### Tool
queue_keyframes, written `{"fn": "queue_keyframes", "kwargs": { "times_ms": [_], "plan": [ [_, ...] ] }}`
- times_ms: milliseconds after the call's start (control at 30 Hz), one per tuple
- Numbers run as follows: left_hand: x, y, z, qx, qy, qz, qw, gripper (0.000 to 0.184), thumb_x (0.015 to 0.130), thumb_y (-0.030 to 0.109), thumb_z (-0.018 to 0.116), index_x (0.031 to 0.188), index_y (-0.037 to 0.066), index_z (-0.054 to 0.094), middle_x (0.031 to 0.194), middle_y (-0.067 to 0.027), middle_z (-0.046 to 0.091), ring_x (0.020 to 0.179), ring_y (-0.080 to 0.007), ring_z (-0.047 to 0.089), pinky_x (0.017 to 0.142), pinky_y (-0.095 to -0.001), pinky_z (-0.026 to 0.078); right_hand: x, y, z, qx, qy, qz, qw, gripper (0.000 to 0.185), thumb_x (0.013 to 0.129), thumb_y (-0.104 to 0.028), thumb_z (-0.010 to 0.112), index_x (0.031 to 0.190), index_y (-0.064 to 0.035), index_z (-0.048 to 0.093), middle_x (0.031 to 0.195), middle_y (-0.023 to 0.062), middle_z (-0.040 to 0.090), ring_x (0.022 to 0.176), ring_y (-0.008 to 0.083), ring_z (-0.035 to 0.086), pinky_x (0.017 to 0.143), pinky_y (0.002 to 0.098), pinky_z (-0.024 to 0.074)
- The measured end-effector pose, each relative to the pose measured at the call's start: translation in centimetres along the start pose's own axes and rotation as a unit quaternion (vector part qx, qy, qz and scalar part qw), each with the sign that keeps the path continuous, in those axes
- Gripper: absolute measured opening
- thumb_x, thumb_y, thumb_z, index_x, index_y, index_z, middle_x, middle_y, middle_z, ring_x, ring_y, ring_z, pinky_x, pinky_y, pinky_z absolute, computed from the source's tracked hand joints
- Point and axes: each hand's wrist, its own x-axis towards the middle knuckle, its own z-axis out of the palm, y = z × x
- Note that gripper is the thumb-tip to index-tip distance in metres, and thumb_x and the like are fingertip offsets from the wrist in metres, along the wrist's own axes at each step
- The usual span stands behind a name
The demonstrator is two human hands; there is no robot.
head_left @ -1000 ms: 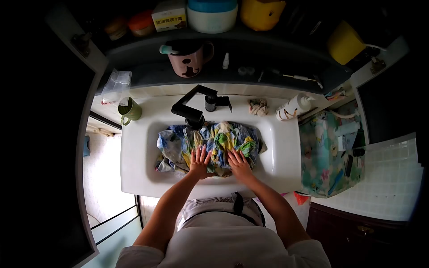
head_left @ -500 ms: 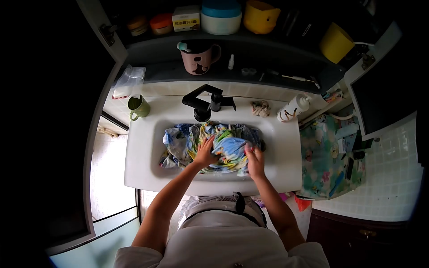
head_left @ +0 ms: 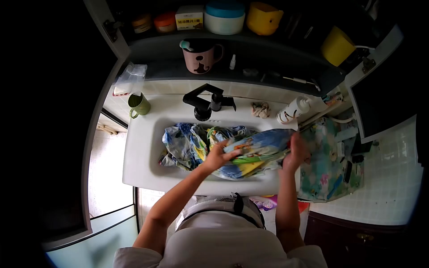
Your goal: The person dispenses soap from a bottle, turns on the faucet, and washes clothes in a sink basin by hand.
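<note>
A patterned cloth (head_left: 259, 147) in blue, yellow and green lies bunched in the white sink (head_left: 147, 178), its right part stretched up toward the rim. My right hand (head_left: 296, 154) is closed on that right end, above the sink's right edge, slightly blurred. Around the middle of the cloth, my left hand (head_left: 219, 157) grips a fold, thumb toward the right. The rest of the fabric fills the basin's left side. Above the basin stands a black faucet (head_left: 203, 100), its spout over the back edge of the sink.
A green mug (head_left: 139, 105) stands at the sink's back left corner. At the back right are a crumpled cloth (head_left: 260, 109) and a white pump bottle (head_left: 293, 110). An open cabinet shelf (head_left: 161, 69) above holds a pink mug (head_left: 199, 60) and several jars.
My right hand has moved right and slightly up, drawing the cloth out into a stretched length. My left hand has shifted a little to the right.
</note>
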Motion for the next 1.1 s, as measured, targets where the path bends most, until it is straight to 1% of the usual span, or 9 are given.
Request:
{"fn": "queue_keyframes", "kwargs": {
  "times_ms": [233,300,367,467,500,700,900,1067,1100],
  "plan": [
    [2.7,-1.1,-4.7,-0.401,0.248,-0.094,0.877,0.059,0.088,0.052,0.05,0.122,0.003,0.055,0.112,-0.0119,0.061,0.1,-0.0239,0.059,0.084,-0.0363,0.048,-2.9,6.1,4.7,-0.044,-0.122,0.165,0.978,0.024,0.091,-0.022,0.055,0.076,-0.0035,0.052,0.071,-0.0007,0.046,0.064,0.0104,0.045,0.06,0.0267,0.0374],
    [2.8,-0.7,-3.4,-0.157,0.264,-0.205,0.929,0.043,0.092,0.04,0.047,0.114,0.004,0.058,0.102,-0.0091,0.063,0.09,-0.0221,0.06,0.08,-0.0337,0.048,-5.2,6.6,8.5,-0.036,-0.227,0.109,0.967,0.026,0.088,-0.026,0.06,0.075,-0.0047,0.052,0.068,0.0017,0.047,0.059,0.0124,0.045,0.054,0.0275,0.0366],
    [3.0,-7.5,-2.7,-0.206,0.263,-0.071,0.94,0.03,0.093,0.025,0.045,0.102,0.002,0.062,0.09,-0.0059,0.063,0.074,-0.0127,0.059,0.064,-0.0271,0.047,-7.3,8.3,10.8,-0.24,-0.217,-0.116,0.939,0.029,0.084,-0.029,0.065,0.074,-0.0051,0.053,0.067,0.0046,0.047,0.054,0.0149,0.045,0.05,0.0284,0.0356],
    [2.0,-8.2,-3.0,-0.115,0.248,-0.172,0.946,0.028,0.091,0.024,0.046,0.09,0.004,0.065,0.073,-0.0029,0.061,0.064,-0.013,0.057,0.058,-0.0288,0.047,-6.9,10.9,10.5,-0.246,-0.191,0.011,0.95,0.032,0.083,-0.027,0.067,0.067,-0.0043,0.051,0.063,0.0069,0.045,0.051,0.0206,0.046,0.049,0.0323,0.0365],
    [1.7,-5.7,-1.9,-0.117,0.273,-0.188,0.936,0.026,0.088,0.024,0.052,0.069,0.006,0.058,0.058,0.0024,0.05,0.045,-0.0072,0.039,0.04,-0.0263,0.027,-6.6,12.0,10.1,-0.23,-0.195,0.013,0.953,0.032,0.087,-0.021,0.065,0.069,-0.0006,0.047,0.063,0.0067,0.042,0.052,0.0155,0.04,0.049,0.0294,0.033],
    [1.8,-5.1,-3.8,-0.076,0.174,-0.206,0.96,0.03,0.09,0.027,0.048,0.085,0.004,0.066,0.071,-0.0046,0.063,0.054,-0.0143,0.056,0.042,-0.0269,0.041,-6.7,12.2,10.3,-0.301,-0.164,-0.051,0.938,0.029,0.09,-0.02,0.059,0.069,-0.0027,0.047,0.065,0.0105,0.049,0.054,0.0272,0.05,0.05,0.0358,0.0374],
    [2.7,-7.7,-11.0,-0.112,0.363,-0.116,0.918,0.029,0.087,0.031,0.06,0.086,0.002,0.065,0.076,-0.0054,0.063,0.065,-0.012,0.056,0.061,-0.0284,0.046,-1.0,14.4,5.9,-0.43,-0.093,0.008,0.898,0.023,0.09,-0.025,0.057,0.08,-0.005,0.052,0.08,0.012,0.055,0.079,0.0301,0.055,0.068,0.0393,0.043],
    [3.5,-8.3,-11.2,0.481,0.365,0.001,0.797,0.051,0.088,0.036,0.057,0.125,0.002,0.047,0.132,-0.0214,0.043,0.125,-0.0333,0.041,0.105,-0.0456,0.03,-1.9,14.8,7.0,-0.442,-0.277,-0.128,0.843,0.048,0.085,-0.037,0.06,0.122,-0.0087,0.047,0.122,0.0176,0.044,0.118,0.0368,0.039,0.098,0.0526,0.0269],
    [3.6,-7.2,-10.1,0.528,0.25,-0.016,0.812,0.064,0.087,0.037,0.056,0.138,0.007,0.034,0.145,-0.0213,0.025,0.138,-0.0399,0.015,0.112,-0.0493,0.011,-3.3,16.0,7.5,-0.482,-0.32,-0.173,0.797,0.054,0.086,-0.04,0.059,0.13,-0.012,0.044,0.135,0.018,0.039,0.13,0.037,0.03,0.106,0.0552,0.019]
  ]
}}
